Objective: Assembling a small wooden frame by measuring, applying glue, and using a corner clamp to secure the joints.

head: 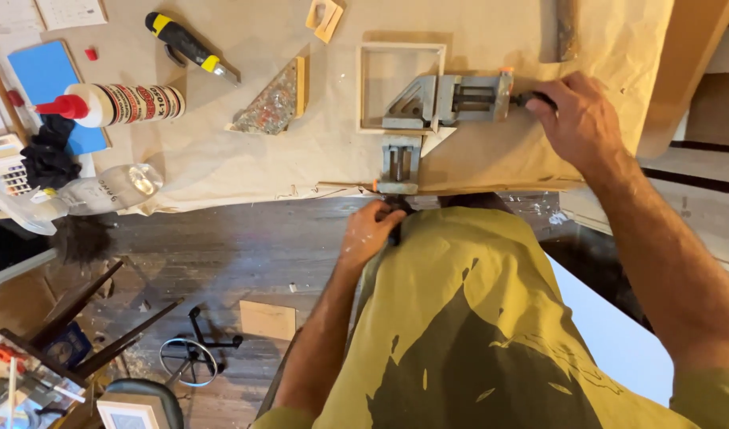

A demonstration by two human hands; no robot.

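Note:
A grey metal corner clamp point(428, 107) sits on the paper-covered bench, gripping one corner of a small wooden frame point(400, 56). My right hand point(575, 119) is closed around the clamp's black screw handle at the right end. My left hand point(372, 230) is closed on the other screw handle, which hangs off the bench's near edge, just in front of my yellow-green shirt. The handle under my left hand is mostly hidden by my fingers.
A glue bottle point(118, 103) with a red cap lies at the left beside a blue board point(42, 75). A yellow-black utility knife point(191, 48), a triangular wood piece point(277, 99) and a clear plastic bottle point(102, 191) lie on the bench point(221, 159). Dark wooden floor lies below.

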